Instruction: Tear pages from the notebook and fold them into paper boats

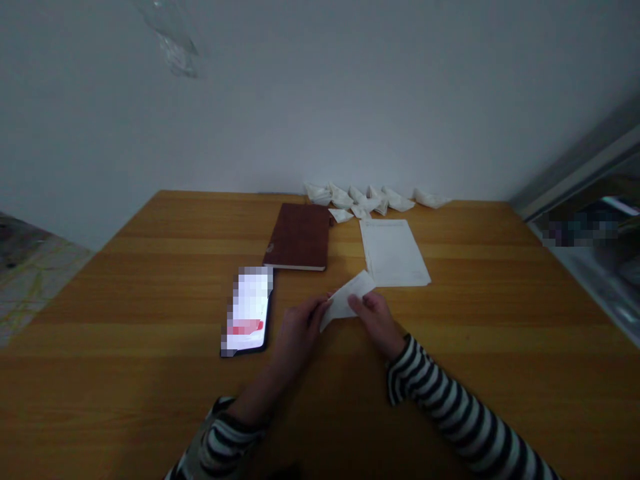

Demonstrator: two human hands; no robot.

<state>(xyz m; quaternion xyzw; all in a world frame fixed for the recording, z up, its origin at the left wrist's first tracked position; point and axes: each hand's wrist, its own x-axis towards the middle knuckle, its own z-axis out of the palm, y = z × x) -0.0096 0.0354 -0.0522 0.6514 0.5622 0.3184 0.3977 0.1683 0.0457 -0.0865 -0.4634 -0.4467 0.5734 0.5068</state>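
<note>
"Yellowish-brown wood grain on the table, so what sits furthest left?"

"Crumpled clear plastic on the pale wall, high up. Below it and to the right, a phone lies face up, its lit screen partly blurred out, with a red patch low down."

"And next to that?"

"A dark brown notebook, closed, just beyond the phone's top end. Nearer the person, the left hand comes in from a striped cuff."

"How does it grip?"

"Thumb and fingers pinch the left end of a small white folded paper. That piece is between the two hands, raised at a slant in front of the notebook and the sheets."

"What about the other hand?"

"The right hand has its thumb pressed on top of the paper's right part, fingers behind; how firmly, one cannot tell."

"Behind them?"

"Pointed white folded papers cluster by the wall, one apart at the right end. Before them lie white sheets, their edges slightly uneven."

"Far right?"

"A striped sleeve low down, then a shelf with blurred contents beyond the table's edge."
</note>
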